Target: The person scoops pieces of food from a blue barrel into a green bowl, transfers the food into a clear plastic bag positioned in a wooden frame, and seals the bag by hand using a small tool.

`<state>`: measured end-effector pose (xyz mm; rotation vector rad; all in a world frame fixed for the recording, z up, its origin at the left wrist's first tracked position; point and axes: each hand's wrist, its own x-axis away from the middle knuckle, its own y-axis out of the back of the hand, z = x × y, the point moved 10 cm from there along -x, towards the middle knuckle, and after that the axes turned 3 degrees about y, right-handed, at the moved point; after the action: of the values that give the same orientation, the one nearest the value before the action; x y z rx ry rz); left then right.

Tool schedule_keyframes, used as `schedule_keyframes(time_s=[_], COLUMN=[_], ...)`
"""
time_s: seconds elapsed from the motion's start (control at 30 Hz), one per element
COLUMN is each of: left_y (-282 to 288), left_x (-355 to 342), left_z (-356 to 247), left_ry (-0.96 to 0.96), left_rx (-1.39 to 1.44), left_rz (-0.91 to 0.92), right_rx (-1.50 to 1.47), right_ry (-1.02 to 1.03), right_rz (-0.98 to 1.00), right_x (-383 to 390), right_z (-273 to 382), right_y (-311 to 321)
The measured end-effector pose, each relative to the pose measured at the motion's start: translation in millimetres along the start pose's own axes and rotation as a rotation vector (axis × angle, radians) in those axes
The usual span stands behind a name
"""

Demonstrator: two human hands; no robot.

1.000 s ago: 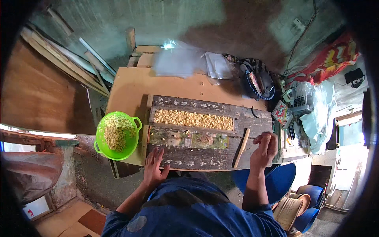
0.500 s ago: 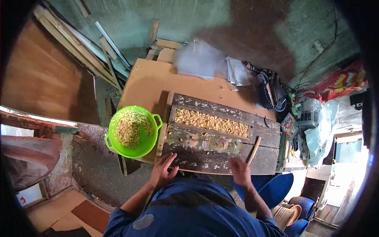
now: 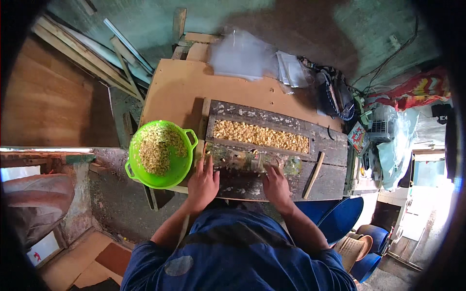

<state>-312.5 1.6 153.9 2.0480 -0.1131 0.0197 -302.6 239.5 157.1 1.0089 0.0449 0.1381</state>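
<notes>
A dark, worn wooden board (image 3: 233,189) lies before me, with a long shallow wooden frame (image 3: 310,145) set on it. Pale yellow bean-like pieces (image 3: 257,134) fill that frame in an even layer. My left hand (image 3: 203,185) is at the board's near left corner, open, fingers stretched forward beside the bright green colander (image 3: 182,175). More of the pale pieces (image 3: 154,155) are heaped inside the colander. Over the near middle of the board my right hand (image 3: 276,185) is open and holds nothing, fingers pointing at the frame. A thin wooden stick (image 3: 314,175) rests to its right.
Clear plastic sheets (image 3: 238,60) and a stack of plastic bags (image 3: 290,69) lie at the table's far edge, near a dark bag (image 3: 335,94). Planks (image 3: 87,60) lean at the left. Blue barrels (image 3: 335,218) stand at the lower right.
My right hand has moved left, away from the stick and over the board's middle. My left hand has shifted forward onto the board's left corner. The view has tilted slightly.
</notes>
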Motion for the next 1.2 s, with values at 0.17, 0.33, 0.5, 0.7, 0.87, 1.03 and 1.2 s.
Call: schedule_keyframes(time_s=[0.17, 0.33, 0.5, 0.7, 0.87, 1.03, 1.2], left_y=[-16, -27, -31, -28, -23, -15, -8], left_x=[-13, -17, -16, -12, -2, 9, 24], left_z=[5, -4, -1, -20, -5, 1, 8], left_ry=[0.092, 0.016, -0.013, -0.128, -0.091, -0.070, -0.047], left_rx=[0.063, 0.072, 0.114, 0.344, 0.385, 0.386, 0.358], left_rz=[0.127, 0.159, 0.098, 0.214, 0.127, 0.137, 0.145], right_rx=[0.157, 0.125, 0.093, 0.054, 0.037, 0.032, 0.054], right_ry=[0.002, 0.085, 0.034, 0.072, 0.149, 0.207, 0.203], right_rz=[-0.027, -0.008, -0.084, -0.034, 0.081, 0.020, 0.007], right_x=[-36, -38, -40, -44, -49, -50, -54], right_z=[-1, 13, 11, 26, 40, 52, 57], right_y=[-27, -39, -38, -46, -64, -60, -63])
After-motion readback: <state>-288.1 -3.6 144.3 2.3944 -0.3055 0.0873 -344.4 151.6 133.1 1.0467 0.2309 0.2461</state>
